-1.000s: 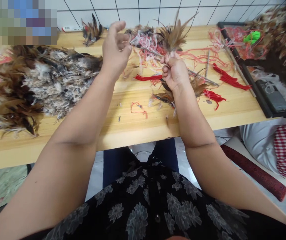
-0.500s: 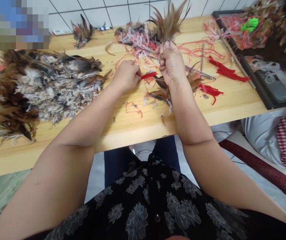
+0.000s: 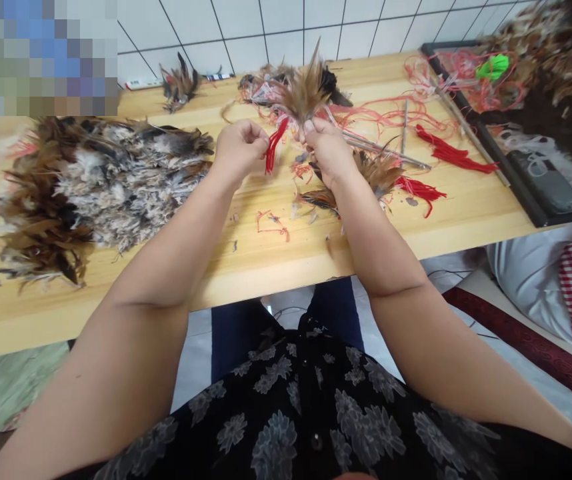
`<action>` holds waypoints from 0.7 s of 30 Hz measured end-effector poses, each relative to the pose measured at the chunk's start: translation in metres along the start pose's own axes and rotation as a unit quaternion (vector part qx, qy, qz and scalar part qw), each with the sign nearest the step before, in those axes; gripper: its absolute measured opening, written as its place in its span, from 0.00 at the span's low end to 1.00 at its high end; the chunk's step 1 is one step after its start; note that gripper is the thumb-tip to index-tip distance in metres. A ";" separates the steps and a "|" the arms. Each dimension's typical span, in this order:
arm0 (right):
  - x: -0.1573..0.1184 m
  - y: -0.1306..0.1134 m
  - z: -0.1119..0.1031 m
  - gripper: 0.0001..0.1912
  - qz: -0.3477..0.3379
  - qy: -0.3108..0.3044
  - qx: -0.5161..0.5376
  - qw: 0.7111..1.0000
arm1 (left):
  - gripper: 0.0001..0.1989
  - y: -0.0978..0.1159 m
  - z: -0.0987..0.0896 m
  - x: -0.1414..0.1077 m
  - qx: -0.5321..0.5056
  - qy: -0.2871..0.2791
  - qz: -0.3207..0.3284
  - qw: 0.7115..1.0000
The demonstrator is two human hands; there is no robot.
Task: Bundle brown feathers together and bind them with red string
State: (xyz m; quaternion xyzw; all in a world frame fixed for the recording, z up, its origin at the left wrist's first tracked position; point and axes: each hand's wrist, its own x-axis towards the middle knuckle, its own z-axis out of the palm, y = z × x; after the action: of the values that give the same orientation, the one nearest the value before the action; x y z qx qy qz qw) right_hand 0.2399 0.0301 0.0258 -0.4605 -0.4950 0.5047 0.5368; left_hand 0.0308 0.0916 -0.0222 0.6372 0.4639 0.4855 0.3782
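A short bundle of red yarn [image 3: 275, 147] is pinched in my left hand [image 3: 241, 148], its strands hanging loose above the wooden table [image 3: 266, 270]. My right hand [image 3: 329, 148] is closed on the base of a bunch of brown feathers [image 3: 307, 87], which fans upward. Beneath my right wrist lies another clump of brown and black feathers [image 3: 373, 175], partly hidden by the forearm. A red yarn bundle [image 3: 421, 190] rests beside that clump, and a longer red yarn bundle [image 3: 456, 152] lies farther right.
A big pile of grey and brown feathers [image 3: 131, 180] covers the left. Pink plastic string [image 3: 391, 110] and thin rods [image 3: 405, 127] lie at the back right. A black-framed tray [image 3: 496, 153] holds feathers, green string [image 3: 492, 67] and a phone [image 3: 549, 180]. White tiled wall [image 3: 281, 27] behind.
My left hand has lifted the red yarn off the table and turned it upright. My right hand has brought the feather bunch down and left, closer to the yarn.
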 end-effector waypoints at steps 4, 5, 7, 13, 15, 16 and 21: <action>-0.006 0.000 0.010 0.24 0.048 -0.034 0.021 0.998 | 0.22 0.011 0.009 -0.004 -0.026 0.034 -0.027 0.999; -0.008 -0.001 0.012 0.24 0.059 -0.038 0.027 0.997 | 0.20 0.014 0.011 -0.006 -0.033 0.027 -0.020 0.999; -0.014 -0.006 0.017 0.24 0.085 -0.048 0.039 0.994 | 0.16 0.022 0.013 -0.010 -0.032 0.009 -0.010 0.999; -0.022 -0.018 0.027 0.25 0.125 -0.063 0.039 0.989 | 0.10 0.049 0.014 -0.025 0.013 -0.006 -0.039 0.999; -0.019 -0.015 0.027 0.26 0.118 -0.050 0.033 0.991 | 0.11 0.053 0.015 -0.028 -0.001 -0.006 -0.039 0.999; -0.017 -0.013 0.027 0.27 0.111 -0.042 0.028 0.993 | 0.11 0.054 0.015 -0.029 -0.010 -0.009 -0.039 0.999; -0.008 -0.004 0.022 0.29 0.067 -0.015 0.004 0.998 | 0.16 0.048 -0.001 -0.026 -0.062 -0.009 -0.067 0.996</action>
State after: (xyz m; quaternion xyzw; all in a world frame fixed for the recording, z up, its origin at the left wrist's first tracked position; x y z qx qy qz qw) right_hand 0.2188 0.0215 0.0309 -0.4833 -0.4687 0.5482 0.4961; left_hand 0.0385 0.0535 0.0156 0.5842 0.4710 0.4809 0.4535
